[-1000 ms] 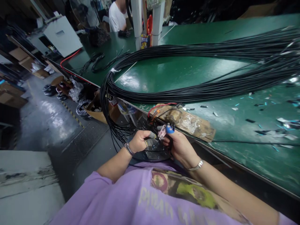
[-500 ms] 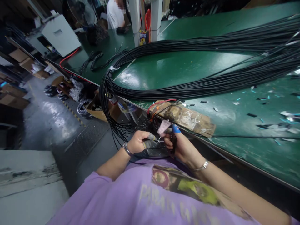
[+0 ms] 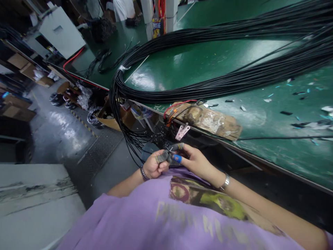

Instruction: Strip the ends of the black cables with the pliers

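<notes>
Cable end (image 3: 171, 149), a pale strand showing at its tip, is down between the two hands, in front of the purple shirt (image 3: 145, 208) and below the edge of the surface. The left hand (image 3: 156, 165) is curled, its grey-wrapped thumb (image 3: 162, 157) and fingertips pressed together on the cable. The right hand (image 3: 191, 159) brings a blue-wrapped thumb (image 3: 177, 158) and a grey-wrapped forefinger (image 3: 178, 147) up to the same spot; whether they are clamped on it or slightly apart, I cannot tell.

Just beyond the hands is a pink clip (image 3: 182, 132) near the edge, then a worn wooden block (image 3: 208, 121) with red leads (image 3: 179, 103) on the green surface (image 3: 215, 64). Behind lies the long black bundle (image 3: 182, 96), tied with a white band (image 3: 123, 68), its loose ends (image 3: 131, 137) hanging over the side.

This one end looks midway through handling. The hanging ends are untouched by either hand; whether any are finished is too small to tell. Scraps (image 3: 286, 113) on the surface suggest some cutting has been done.
</notes>
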A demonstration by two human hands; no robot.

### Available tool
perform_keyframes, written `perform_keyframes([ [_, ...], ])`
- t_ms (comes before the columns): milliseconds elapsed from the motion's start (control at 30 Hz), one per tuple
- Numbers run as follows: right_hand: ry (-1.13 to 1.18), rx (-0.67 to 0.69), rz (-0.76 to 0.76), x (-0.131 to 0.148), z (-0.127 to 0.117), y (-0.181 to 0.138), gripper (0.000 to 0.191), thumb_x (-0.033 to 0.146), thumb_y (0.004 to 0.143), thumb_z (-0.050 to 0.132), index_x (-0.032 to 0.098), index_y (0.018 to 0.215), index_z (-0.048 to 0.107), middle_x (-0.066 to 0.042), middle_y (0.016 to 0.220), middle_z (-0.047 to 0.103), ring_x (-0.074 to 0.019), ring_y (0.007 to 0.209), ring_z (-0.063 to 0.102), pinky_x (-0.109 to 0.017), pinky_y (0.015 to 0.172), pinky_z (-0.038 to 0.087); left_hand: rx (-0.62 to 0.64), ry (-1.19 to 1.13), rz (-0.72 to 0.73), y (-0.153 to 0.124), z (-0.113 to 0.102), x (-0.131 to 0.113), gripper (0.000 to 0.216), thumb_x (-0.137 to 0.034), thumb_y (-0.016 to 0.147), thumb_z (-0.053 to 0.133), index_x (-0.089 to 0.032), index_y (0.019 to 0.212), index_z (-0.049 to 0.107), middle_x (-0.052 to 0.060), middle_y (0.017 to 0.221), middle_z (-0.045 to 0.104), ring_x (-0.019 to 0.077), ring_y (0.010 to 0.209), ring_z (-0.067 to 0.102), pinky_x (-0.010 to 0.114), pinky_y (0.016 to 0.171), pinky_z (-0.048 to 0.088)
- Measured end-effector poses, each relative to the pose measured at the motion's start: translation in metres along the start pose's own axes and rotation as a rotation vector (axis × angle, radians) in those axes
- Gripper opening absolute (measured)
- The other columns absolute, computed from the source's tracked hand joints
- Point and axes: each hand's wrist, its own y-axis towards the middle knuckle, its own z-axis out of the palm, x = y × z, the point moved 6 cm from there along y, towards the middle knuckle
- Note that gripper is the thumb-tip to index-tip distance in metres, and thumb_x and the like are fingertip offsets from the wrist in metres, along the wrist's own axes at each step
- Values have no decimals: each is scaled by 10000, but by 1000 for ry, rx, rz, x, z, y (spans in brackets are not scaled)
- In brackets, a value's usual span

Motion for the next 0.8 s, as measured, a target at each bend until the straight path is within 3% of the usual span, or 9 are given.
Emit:
perform_keyframes([
  [100,-33,3,-28,1,1,1,252,412,638,734,188,680,625,0,662,607,-142,638,495,-285,631,433,30,-32,-48,-3,2,7,352,-387,606,760,-168,709,504,-111,323,351,32,245,203,165,305,125],
  [167,41,74,7,-2,3,0,280,407,614,757,175,633,602,13,613,571,-116,593,459,-255,582,403,62,-35,-87,-5,2,11,385,-415,583,770,-170,682,490,-112,311,336,31,239,196,164,297,127],
  [300,347,324,252,-16,15,-10,371,459,582,766,157,624,554,62,480,453,-52,438,321,-196,428,241,171,135,-220,-11,4,17,460,-526,557,752,-142,618,506,-91,306,342,26,241,195,175,283,105],
  [400,378,436,404,-23,22,-18,381,431,566,783,145,592,531,76,423,405,-33,399,276,-189,407,166,251,422,-218,-13,7,4,502,-558,537,754,-114,561,520,-62,357,396,23,299,274,171,320,182],
  [467,386,371,427,-24,20,-15,379,409,556,792,149,580,518,71,428,419,-27,385,270,-186,392,150,313,650,-105,-12,13,-14,511,-582,563,727,-93,588,579,-23,457,493,43,403,392,173,411,316],
  [567,456,135,372,-22,5,-1,401,457,559,773,162,574,502,73,436,414,-18,362,213,-189,368,132,343,954,176,-10,22,-44,491,-589,654,654,-98,655,650,37,597,606,86,539,505,190,546,413],
  [633,477,18,318,-18,-6,9,443,565,591,710,165,578,521,85,409,352,-20,355,171,-197,363,128,300,1098,369,-8,25,-61,457,-566,702,624,-112,693,676,58,640,641,102,578,544,191,583,431],
  [733,453,-27,244,-7,-15,22,552,722,621,579,170,618,558,80,407,314,-43,362,194,-209,363,132,188,1209,581,-5,28,-78,427,-546,725,613,-126,717,691,66,647,659,113,580,574,195,588,446],
  [800,417,-38,214,0,-18,28,544,722,607,598,181,634,547,70,430,347,-53,376,228,-213,365,126,99,1234,678,-2,29,-86,428,-550,738,596,-134,715,693,66,636,661,116,569,580,203,585,456],
])
